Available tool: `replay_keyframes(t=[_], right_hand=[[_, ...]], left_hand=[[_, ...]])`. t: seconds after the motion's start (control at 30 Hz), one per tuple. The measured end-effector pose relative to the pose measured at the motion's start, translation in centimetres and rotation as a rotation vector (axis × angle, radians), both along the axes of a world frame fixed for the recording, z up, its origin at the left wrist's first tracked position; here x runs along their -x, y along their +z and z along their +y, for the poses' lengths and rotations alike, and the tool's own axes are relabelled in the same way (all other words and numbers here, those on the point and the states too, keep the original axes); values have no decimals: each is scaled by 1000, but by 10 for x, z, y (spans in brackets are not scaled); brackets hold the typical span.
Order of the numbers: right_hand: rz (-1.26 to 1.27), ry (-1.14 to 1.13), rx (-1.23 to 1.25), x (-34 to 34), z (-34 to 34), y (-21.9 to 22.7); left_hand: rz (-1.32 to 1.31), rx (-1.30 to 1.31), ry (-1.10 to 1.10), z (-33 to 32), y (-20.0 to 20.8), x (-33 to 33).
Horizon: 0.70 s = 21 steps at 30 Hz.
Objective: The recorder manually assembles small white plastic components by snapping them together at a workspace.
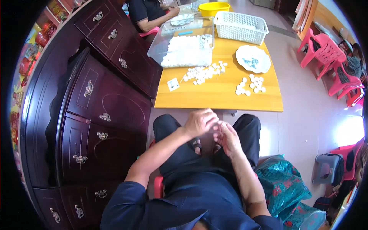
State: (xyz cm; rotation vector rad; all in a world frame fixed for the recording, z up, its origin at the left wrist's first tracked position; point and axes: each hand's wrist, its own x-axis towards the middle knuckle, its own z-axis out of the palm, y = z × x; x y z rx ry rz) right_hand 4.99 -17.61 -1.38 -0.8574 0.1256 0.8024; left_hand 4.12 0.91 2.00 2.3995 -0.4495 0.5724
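In front of the table's near edge, above my lap, my left hand (200, 122) and my right hand (229, 138) meet at the fingertips. Both are closed in a pinch; whatever lies between the fingers is too small and covered to make out. On the wooden table (214, 97) ahead is a loose heap of small white pieces (203, 73). A smaller group of white pieces (251, 85) lies to the right. Behind that group stands a scalloped white plate (264, 61) with bluish bits in it. A clear plastic bin (156, 49) holds many more white pieces.
A white perforated basket (241, 35) and a yellow basin (214, 7) stand at the far end, where another person (147, 15) sits. A small printed card (173, 84) lies at left. Dark drawers (111, 88) line the left; a green bag (283, 184) sits right of my leg.
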Motion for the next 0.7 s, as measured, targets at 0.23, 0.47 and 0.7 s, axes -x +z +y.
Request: replay_keyframes(t=[0.23,0.47,0.7], right_hand=[[26,32,-40,-5,-4,-9],[88,-41,-127,-18,-18,-8],[50,-41,-102,-12,-12,-7]], left_hand=[[27,-98,-108,-12,12,9],[-8,22,-115,-8,29,-30],[198,-245,333,22,12,-100]])
